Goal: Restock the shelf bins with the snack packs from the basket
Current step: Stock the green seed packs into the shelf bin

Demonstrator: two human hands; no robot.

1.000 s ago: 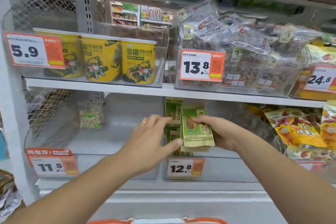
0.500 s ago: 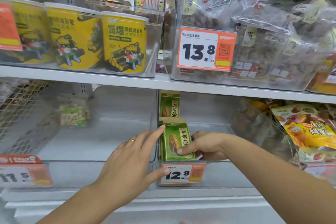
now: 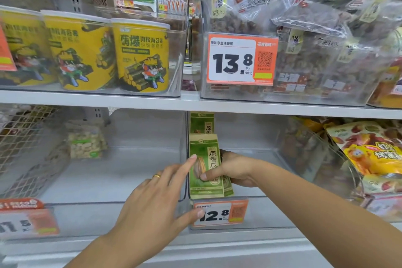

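Right hand (image 3: 233,169) grips the front green-and-tan paper sunflower-seed pack (image 3: 205,165), thumb on the printed face, fingers curled behind it, so the pack stands upright and faces out. Probably holding it steady while it gets seated at the bin front. The pack sits in the clear plastic shelf bin (image 3: 256,211), hard against the bin's left wall, directly above the orange 12.8 price tag (image 3: 219,214).

Left hand (image 3: 152,202) is released, fingers straight and spread. Its index tip touches the pack's left edge, apparently nudging it square. Its thumb lies next to the price tag. A gold ring (image 3: 156,175) sits on 1 finger.

Pack look: flat pouch, tan top band, green panel with a seed picture and vertical lettering, no crumpling seen. A second matching pack edge shows just right of the first, under the right hand. A third green pack (image 3: 201,123) stands farther back, beyond the fingertips.

Left of the left hand, the neighbouring clear bin (image 3: 130,180) holds 1 small bag of pale snacks (image 3: 87,143) at the back. Basket not in view.
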